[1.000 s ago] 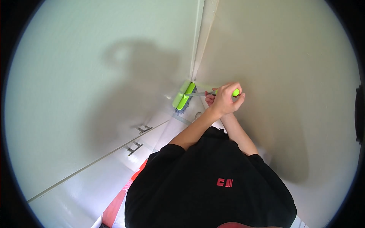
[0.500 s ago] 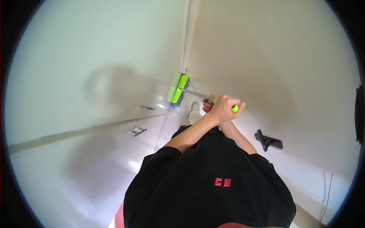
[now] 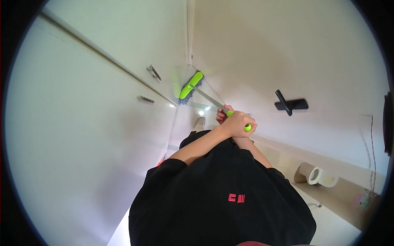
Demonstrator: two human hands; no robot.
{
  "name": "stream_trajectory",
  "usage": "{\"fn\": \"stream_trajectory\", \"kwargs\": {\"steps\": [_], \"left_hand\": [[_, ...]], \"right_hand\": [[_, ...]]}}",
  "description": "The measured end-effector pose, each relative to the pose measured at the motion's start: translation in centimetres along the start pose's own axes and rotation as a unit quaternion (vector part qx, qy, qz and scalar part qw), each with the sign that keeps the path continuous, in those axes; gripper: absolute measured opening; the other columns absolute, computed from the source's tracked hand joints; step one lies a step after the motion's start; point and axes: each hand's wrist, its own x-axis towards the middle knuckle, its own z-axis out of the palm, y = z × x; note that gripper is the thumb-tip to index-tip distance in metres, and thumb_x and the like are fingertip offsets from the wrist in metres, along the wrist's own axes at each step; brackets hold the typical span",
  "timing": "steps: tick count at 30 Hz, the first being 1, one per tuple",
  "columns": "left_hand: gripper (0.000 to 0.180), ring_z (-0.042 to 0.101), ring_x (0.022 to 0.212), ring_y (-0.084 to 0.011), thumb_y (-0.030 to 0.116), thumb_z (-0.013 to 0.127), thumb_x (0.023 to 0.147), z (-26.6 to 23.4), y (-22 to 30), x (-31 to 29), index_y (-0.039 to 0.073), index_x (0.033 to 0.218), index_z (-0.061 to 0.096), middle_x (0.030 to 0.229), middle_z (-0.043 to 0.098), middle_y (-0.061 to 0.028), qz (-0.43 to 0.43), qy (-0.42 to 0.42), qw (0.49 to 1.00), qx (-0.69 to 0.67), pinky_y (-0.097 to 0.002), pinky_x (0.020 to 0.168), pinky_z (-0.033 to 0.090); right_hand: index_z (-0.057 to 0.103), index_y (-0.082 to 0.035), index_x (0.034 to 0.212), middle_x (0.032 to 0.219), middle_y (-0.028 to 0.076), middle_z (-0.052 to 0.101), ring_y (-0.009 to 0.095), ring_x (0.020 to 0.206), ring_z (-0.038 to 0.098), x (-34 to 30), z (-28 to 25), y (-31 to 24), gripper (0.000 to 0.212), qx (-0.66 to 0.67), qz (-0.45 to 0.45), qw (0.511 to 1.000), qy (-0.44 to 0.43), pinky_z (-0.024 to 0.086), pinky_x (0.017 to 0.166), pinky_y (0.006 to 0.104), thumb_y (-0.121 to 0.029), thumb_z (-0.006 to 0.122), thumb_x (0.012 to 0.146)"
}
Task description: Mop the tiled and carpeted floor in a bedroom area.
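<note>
A mop (image 3: 191,85) with a bright green head and grey fringe lies against the floor in the corner between the white doors and the wall. Its grey pole slants up toward me and ends in a green grip. My left hand (image 3: 239,124) is wrapped round that grip near its rounded end. Lower on the pole, my right hand (image 3: 222,115) is closed round it, partly hidden behind the left hand. My forearms cross at the wrists, the left one on top. One shoe (image 3: 200,121) of mine shows below the mop head.
White cabinet doors (image 3: 78,110) with metal handles (image 3: 154,73) fill the left. On the right wall (image 3: 254,49) is a black bracket-like fixture (image 3: 289,103). A red cord (image 3: 372,151) hangs farther right, above a white roll-shaped object (image 3: 310,173) on a low ledge.
My view has turned, so the doors and wall fixture sit differently, and the roll and ledge now show at lower right. The mop head has tilted slightly; both hands keep their hold.
</note>
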Motion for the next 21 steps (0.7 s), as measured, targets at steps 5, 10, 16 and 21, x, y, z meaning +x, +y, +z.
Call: {"fn": "stream_trajectory", "kwargs": {"steps": [5,10,16,21], "left_hand": [[0.030,0.052,0.049,-0.0363,0.020,0.062,0.074,5.3,2.1,-3.7,0.004,0.052,0.048,0.050,0.050,-0.0158,0.004,-0.098,0.995,0.012,-0.0427,0.049,0.042],[0.031,0.051,0.049,-0.0382,0.023,0.062,0.071,14.1,4.8,-8.7,0.004,0.052,0.048,0.049,0.049,-0.0169,-0.011,-0.178,0.984,-0.015,-0.0444,0.049,0.041],[0.031,0.052,0.048,-0.0348,0.024,0.063,0.071,26.4,11.1,-17.3,0.004,0.053,0.048,0.048,0.048,-0.0138,0.018,-0.234,0.972,-0.022,-0.0426,0.049,0.041],[0.028,0.053,0.049,-0.0316,0.019,0.064,0.070,33.1,14.9,-20.4,0.003,0.053,0.048,0.051,0.050,-0.0127,0.016,-0.266,0.963,-0.044,-0.0395,0.048,0.041]], "right_hand": [[0.055,-0.002,0.090,0.069,0.003,0.050,0.011,0.055,0.040,-3.4,-5.2,0.2,0.026,0.070,-0.017,0.997,-0.035,0.035,0.054,0.0239,-0.027,0.057,0.087],[0.057,-0.005,0.097,0.072,0.003,0.052,0.011,0.055,0.040,-10.0,-14.5,1.9,0.022,0.065,-0.121,0.990,-0.034,0.035,0.053,0.0237,-0.025,0.057,0.088],[0.058,-0.013,0.111,0.077,0.005,0.055,0.010,0.056,0.041,-20.2,-26.2,5.7,0.024,0.114,-0.189,0.974,-0.040,0.034,0.053,0.0233,-0.021,0.056,0.089],[0.054,-0.013,0.112,0.079,0.004,0.050,0.010,0.058,0.037,-27.3,-30.6,6.7,0.027,0.115,-0.234,0.965,-0.040,0.035,0.056,0.0246,-0.022,0.059,0.087]]}}
